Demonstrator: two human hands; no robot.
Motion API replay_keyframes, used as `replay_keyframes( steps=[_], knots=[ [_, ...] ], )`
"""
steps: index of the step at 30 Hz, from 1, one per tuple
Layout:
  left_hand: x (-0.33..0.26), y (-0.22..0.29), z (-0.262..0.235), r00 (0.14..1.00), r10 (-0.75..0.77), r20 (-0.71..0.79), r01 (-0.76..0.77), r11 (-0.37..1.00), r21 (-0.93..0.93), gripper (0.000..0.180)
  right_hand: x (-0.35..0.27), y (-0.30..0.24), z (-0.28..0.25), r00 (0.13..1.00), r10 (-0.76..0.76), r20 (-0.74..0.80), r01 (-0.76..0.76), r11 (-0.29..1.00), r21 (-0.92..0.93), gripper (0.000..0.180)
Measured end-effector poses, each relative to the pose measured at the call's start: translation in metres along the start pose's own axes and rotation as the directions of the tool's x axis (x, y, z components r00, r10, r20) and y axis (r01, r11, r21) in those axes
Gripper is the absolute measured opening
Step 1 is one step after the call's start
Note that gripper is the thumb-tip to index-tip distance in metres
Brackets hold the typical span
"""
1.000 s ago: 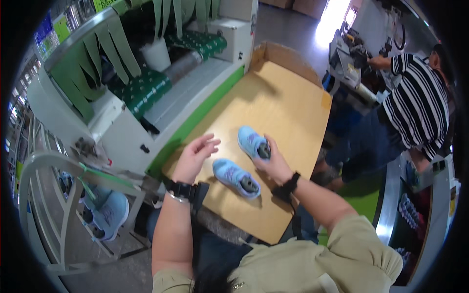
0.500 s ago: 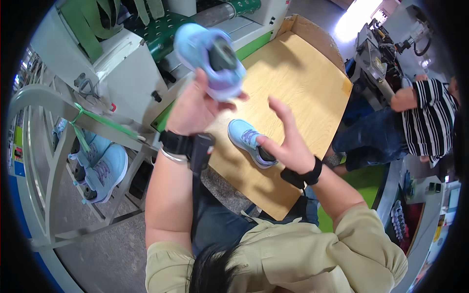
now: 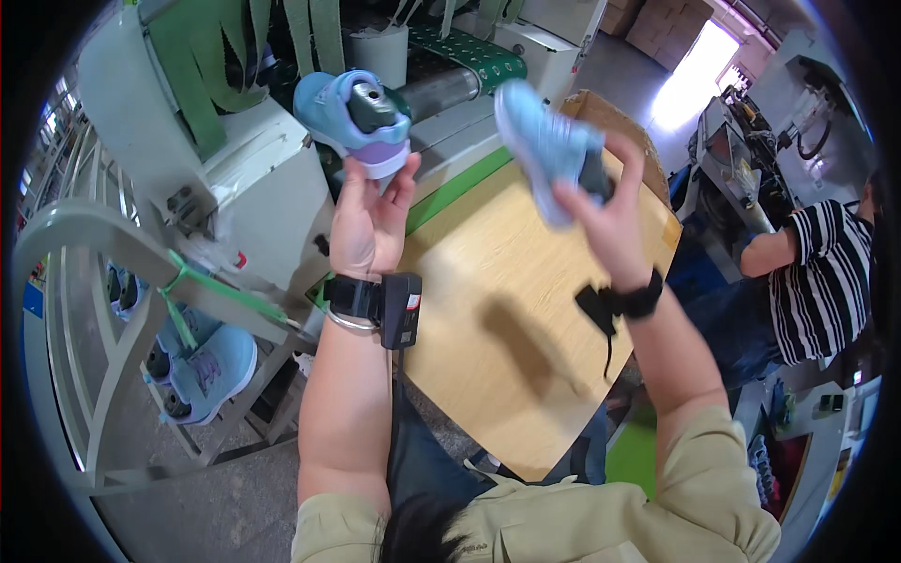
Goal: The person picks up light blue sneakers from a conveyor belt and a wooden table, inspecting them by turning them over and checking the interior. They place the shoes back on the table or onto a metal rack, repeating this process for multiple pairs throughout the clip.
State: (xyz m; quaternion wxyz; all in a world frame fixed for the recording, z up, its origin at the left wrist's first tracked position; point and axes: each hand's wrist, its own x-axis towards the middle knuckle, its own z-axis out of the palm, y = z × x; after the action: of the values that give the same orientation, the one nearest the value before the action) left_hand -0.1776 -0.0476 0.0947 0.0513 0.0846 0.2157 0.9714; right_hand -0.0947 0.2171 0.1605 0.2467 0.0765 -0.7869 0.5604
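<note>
My left hand (image 3: 374, 211) grips a light blue sneaker (image 3: 333, 117) by its heel end, toe pointing away to the upper left. A dark shoe last fills its opening, and its sole is white and lilac. To the right, my right hand (image 3: 615, 216) is closed round the heel of a second light blue sneaker (image 3: 537, 141), which also has a dark last inside. This one is smeared by motion. Both shoes are off the wooden table (image 3: 450, 357); the right one hangs above it, the left one beside the machine's conveyor.
A machine with a green perforated conveyor belt (image 3: 488, 58) and hanging green strips (image 3: 188, 84) stands ahead. On the left, a metal rack (image 3: 94, 202) carries several blue sneakers (image 3: 211, 371). Cardboard (image 3: 648, 159) edges the table's far side. A person in a striped shirt (image 3: 821, 281) works at right.
My right hand has picked the second sneaker up off the table and raised it forward. My left hand still holds its sneaker, now tilted and nearer the machine. The view has shifted slightly.
</note>
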Motion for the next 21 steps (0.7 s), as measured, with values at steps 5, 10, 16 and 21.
replay_keyframes(
  steps=[5,10,16,21],
  knots=[
    [0.01,0.006,0.001,1.0,0.001,-0.018,-0.001,1.0,-0.013,0.049,0.148,-0.023,0.035,0.921,-0.358,-0.156,0.281,0.884,-0.373,0.067],
    [0.006,-0.001,0.007,0.999,0.031,-0.011,-0.032,0.993,-0.116,0.039,0.234,0.089,0.064,0.973,-0.137,0.186,0.228,0.712,-0.664,0.063],
    [-0.017,0.0,-0.002,0.998,-0.044,0.048,0.048,0.996,-0.078,0.036,0.193,0.181,0.021,0.986,-0.1,-0.137,0.011,0.843,-0.537,0.046],
    [-0.019,0.001,-0.004,0.986,-0.141,0.083,0.142,0.99,-0.004,0.048,0.053,0.32,-0.047,0.978,-0.207,0.026,0.093,0.323,-0.942,0.072]
  ],
)
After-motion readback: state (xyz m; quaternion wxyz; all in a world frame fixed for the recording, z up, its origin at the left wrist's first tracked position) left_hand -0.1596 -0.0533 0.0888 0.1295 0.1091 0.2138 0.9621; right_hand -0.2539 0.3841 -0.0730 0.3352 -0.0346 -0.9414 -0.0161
